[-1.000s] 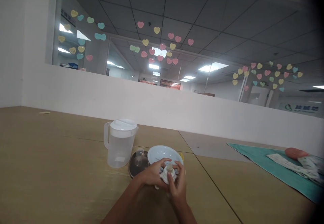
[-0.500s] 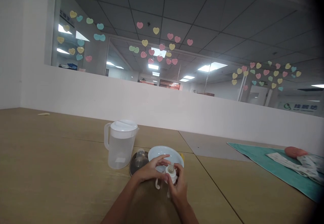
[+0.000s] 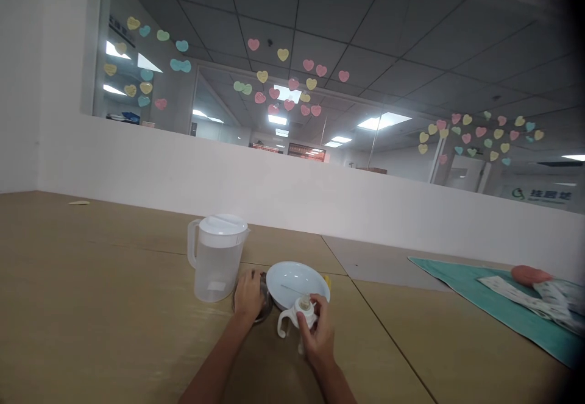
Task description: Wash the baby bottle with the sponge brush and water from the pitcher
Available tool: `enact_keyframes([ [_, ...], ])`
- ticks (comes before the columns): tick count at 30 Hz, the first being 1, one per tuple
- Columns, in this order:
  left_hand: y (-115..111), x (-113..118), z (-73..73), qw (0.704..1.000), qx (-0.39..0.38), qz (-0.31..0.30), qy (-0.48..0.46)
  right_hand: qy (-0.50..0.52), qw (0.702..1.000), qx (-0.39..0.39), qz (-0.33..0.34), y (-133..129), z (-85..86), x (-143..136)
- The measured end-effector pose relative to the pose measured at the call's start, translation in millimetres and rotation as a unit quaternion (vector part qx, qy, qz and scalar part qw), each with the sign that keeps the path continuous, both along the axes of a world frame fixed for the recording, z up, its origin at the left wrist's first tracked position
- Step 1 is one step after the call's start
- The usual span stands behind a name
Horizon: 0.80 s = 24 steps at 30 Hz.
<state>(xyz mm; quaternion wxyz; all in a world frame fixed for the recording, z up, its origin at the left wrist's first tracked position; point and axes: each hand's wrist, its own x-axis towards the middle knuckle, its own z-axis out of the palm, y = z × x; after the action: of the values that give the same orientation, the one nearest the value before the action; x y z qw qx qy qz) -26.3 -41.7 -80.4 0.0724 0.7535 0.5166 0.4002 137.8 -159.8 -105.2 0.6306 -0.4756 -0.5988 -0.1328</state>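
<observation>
My right hand (image 3: 319, 331) grips a white baby bottle top (image 3: 304, 314) with a clear teat pointing up and curved side handles hanging below. It is held just in front of a pale blue bowl (image 3: 292, 282), in which a thin line shows. To the left, my left hand (image 3: 249, 296) reaches down over a round dark metal dish (image 3: 265, 312), fingers curled. Whatever the fingers hold is hidden; the clear domed cap seen there earlier is covered by the hand. A translucent pitcher (image 3: 217, 270) with a white lid stands upright just left of the dish.
A teal cloth (image 3: 457, 288) lies at the right with a coral-coloured object (image 3: 530, 275) and patterned white cloth (image 3: 516, 300) on it. Something yellow (image 3: 328, 282) shows beside the bowl. A low white wall (image 3: 274, 191) with a window above bounds the wooden table (image 3: 114, 306).
My left hand has left the bottle top and moved left onto the metal dish, over the clear cap. My right hand keeps the bottle top in nearly the same place.
</observation>
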Motion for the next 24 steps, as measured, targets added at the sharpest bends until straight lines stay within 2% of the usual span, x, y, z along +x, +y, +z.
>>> enact_keyframes([
  [6, -4.1, 3.6, 10.8, 0.995, 0.007, 0.093, 0.032, 0.0, 1.0, -0.003, 0.006, 2.0, -0.2, -1.0],
  [8, -9.6, 4.3, 17.9, 0.992, 0.047, 0.117, 0.017, -0.001, 1.0, -0.002, 0.008, 2.2, -0.6, -1.0],
  [11, -21.3, 6.5, 28.3, 0.977, 0.171, 0.11, -0.06, 0.0, 1.0, 0.001, 0.007, 2.0, -0.5, -1.2],
  [14, -32.2, 10.8, 30.3, 0.939, 0.294, 0.043, -0.172, 0.004, 1.0, -0.006, 0.012, 2.6, -1.1, -1.4],
  [16, -37.7, 15.2, 25.2, 0.915, 0.35, -0.027, -0.199, 0.01, 1.0, -0.011, 0.012, 4.1, -2.9, -1.3],
  [21, -51.6, 31.2, 8.8, 0.883, 0.387, -0.256, -0.062, 0.025, 1.0, -0.002, 0.003, 7.6, -8.9, -1.0],
  [24, -63.2, 40.8, 8.2, 0.857, 0.408, -0.312, -0.046, 0.007, 1.0, 0.008, 0.003, 6.5, -8.1, -1.6],
])
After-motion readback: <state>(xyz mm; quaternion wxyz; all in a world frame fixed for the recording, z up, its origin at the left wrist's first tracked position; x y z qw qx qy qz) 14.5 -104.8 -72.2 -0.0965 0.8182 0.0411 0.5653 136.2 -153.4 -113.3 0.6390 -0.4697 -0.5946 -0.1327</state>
